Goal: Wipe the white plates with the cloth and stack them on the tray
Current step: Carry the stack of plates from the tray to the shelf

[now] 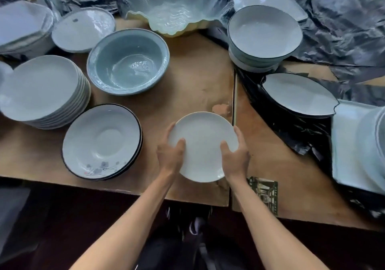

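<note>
On the wooden table [193, 77] the tall stack of white plates [41, 90] at far left looks like your remaining work — no cloth or tray is identifiable, so progress is hard to judge. You hold one white plate [203, 146] above the near edge — left hand [171, 155] and right hand [236, 155] grip opposite rims, thumbs on top.

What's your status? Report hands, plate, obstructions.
Left hand and right hand grip white plate by its edges, over table. No cloth in view. Rimmed plate stack close left.
</note>
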Demonstrator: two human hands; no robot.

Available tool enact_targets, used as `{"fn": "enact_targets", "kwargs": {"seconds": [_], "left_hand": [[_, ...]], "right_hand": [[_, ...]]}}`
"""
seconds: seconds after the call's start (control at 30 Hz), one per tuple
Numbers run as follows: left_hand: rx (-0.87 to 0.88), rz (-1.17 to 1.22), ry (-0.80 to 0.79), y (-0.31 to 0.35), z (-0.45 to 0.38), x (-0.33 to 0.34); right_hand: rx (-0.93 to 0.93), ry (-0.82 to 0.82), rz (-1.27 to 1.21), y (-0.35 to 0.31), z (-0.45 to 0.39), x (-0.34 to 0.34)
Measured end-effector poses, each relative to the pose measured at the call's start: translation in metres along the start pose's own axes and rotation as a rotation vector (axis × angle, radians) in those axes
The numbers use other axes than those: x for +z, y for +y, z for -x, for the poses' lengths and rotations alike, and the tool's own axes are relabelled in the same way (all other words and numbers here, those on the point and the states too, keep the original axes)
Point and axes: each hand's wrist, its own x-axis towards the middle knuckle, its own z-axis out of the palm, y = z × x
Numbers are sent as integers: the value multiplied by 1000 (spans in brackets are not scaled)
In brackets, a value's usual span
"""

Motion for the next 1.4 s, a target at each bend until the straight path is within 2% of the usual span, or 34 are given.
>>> {"fn": "enact_targets", "kwargs": {"seconds": [0.17, 0.33, 0.9, 1.23, 1.4], "left_hand": [[-47, -28, 11, -14, -31, 16], [-21, -25, 0, -22, -49, 22], [23, -111, -63, -31, -63, 24], [130, -261, -170, -27, -73, 16], [341, -506, -257, -11, -78, 10]], "right_hand": [[36, -6, 19, 13, -26, 22], [44, 30, 30, 23, -34, 36], [9, 65, 104, 31, -33, 47], [-36, 6, 223, 30, -37, 41], [-42, -120, 346, 19, -42, 29]]}}
